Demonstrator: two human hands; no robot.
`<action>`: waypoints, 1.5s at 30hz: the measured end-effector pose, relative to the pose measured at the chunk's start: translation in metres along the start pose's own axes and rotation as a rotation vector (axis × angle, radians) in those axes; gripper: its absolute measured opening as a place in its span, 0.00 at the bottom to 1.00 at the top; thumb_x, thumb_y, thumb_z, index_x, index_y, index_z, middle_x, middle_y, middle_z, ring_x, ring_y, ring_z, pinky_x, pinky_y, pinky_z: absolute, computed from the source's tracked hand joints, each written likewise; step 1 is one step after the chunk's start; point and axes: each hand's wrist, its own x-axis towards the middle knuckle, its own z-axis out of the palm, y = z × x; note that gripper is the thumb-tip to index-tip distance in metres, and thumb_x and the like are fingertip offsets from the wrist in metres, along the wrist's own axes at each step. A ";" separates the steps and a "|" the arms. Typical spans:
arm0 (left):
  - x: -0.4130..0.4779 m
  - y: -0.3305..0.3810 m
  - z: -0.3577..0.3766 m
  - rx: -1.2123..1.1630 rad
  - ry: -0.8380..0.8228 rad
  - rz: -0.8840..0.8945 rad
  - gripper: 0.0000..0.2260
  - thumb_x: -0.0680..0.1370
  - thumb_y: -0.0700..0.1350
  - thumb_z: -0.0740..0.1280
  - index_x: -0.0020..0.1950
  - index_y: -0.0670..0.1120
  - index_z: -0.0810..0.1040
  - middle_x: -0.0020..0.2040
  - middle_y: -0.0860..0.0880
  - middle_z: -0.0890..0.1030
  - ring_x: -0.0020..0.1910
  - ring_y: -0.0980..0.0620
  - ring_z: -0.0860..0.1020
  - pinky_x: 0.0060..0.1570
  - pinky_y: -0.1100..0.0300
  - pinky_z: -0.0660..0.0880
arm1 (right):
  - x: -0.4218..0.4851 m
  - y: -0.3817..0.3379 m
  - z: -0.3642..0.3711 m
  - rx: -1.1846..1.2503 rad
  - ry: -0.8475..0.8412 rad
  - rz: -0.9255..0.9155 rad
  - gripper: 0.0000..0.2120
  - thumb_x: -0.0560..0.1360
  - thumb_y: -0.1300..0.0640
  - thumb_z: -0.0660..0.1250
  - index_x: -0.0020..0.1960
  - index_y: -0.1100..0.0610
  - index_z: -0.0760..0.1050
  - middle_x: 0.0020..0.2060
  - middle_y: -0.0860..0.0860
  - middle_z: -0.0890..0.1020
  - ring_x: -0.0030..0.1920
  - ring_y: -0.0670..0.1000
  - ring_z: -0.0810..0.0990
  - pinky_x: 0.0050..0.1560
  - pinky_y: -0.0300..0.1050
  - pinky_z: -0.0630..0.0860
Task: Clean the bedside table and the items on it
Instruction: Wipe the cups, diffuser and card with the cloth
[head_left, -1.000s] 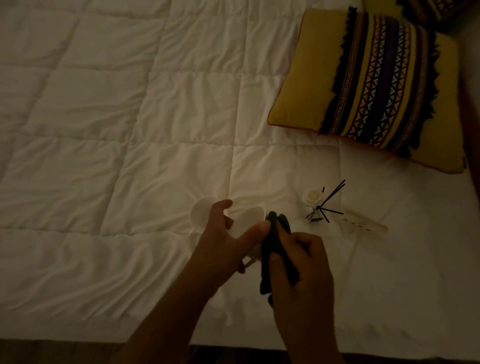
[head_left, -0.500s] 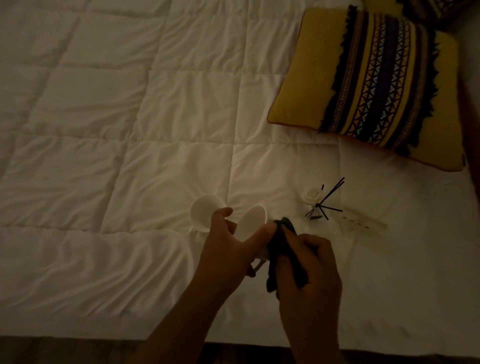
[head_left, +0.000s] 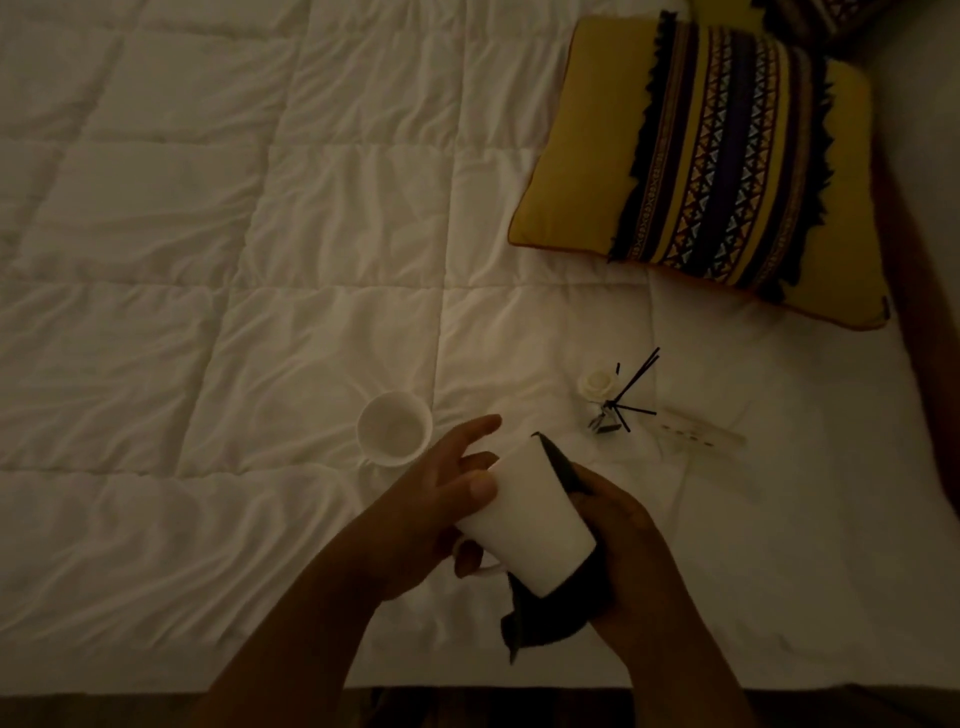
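the left hand (head_left: 431, 514) holds a white mug (head_left: 530, 525) in the air above the near edge of the bed cover (head_left: 260, 260). its thumb presses on the mug's side and one lower finger curls at the handle, while the upper fingers are stretched out and loose. the mug is tilted, with its mouth pointing away. the right hand (head_left: 634, 561) is closed around a dark cloth (head_left: 550, 613) and presses it against the right side and bottom of the mug. a second mug (head_left: 395, 428) stands upright on the cover just beyond the left hand. a small stick diffuser (head_left: 608, 400) with a white flower is near, to the right. a yellow striped pillow (head_left: 582, 156) lies further back.
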 end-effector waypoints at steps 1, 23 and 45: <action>0.000 -0.002 -0.004 0.036 0.012 -0.006 0.49 0.59 0.62 0.77 0.74 0.53 0.59 0.59 0.35 0.75 0.32 0.54 0.78 0.25 0.61 0.72 | -0.001 -0.002 -0.002 -0.029 0.004 -0.027 0.15 0.77 0.61 0.59 0.57 0.51 0.82 0.52 0.57 0.84 0.51 0.60 0.83 0.46 0.54 0.81; 0.057 -0.012 0.013 0.681 0.608 0.194 0.50 0.58 0.68 0.74 0.73 0.59 0.53 0.61 0.57 0.71 0.56 0.57 0.74 0.52 0.62 0.71 | -0.029 0.068 0.046 -0.382 0.303 -0.283 0.16 0.78 0.57 0.66 0.58 0.36 0.77 0.47 0.56 0.75 0.36 0.59 0.79 0.33 0.46 0.75; 0.123 -0.024 -0.026 1.402 0.435 0.151 0.49 0.67 0.56 0.76 0.78 0.51 0.47 0.75 0.46 0.59 0.73 0.44 0.60 0.72 0.45 0.60 | -0.027 0.066 -0.014 -0.375 0.357 -0.163 0.21 0.75 0.62 0.68 0.54 0.35 0.78 0.49 0.47 0.76 0.43 0.51 0.83 0.42 0.52 0.83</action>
